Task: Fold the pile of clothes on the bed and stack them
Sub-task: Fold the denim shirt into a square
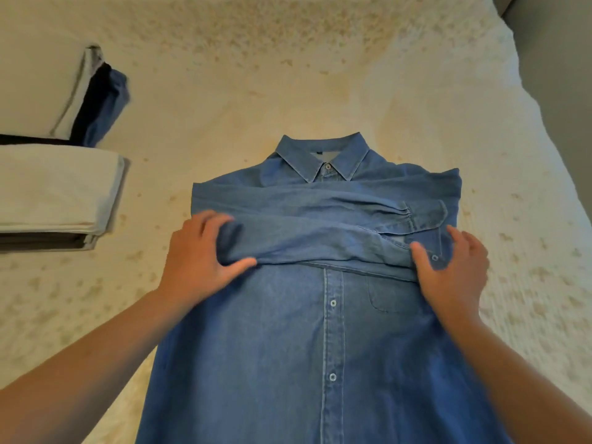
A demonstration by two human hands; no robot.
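- A blue denim shirt [320, 331] lies face up in the middle of the bed [288, 75], collar [322, 157] pointing away from the person, buttoned placket running down the front.
- Both sleeves are folded across the chest, one over the other, the upper sleeve [320, 238] ending in a buttoned cuff [429, 219] at the shirt's right side.
- The left hand [198, 261] grips the folded end of the sleeve band at the shirt's left edge: fingers curled over the top of the cloth, thumb stretched along its lower edge.
- The right hand [455, 274] holds the cuff end (thumb on top of the denim, fingers wrapped round the shirt's right edge).
- To the left sit two stacks of folded clothes: a near stack [61, 187] topped with white cloth, and a far stack [93, 97] showing white, black and blue layers.
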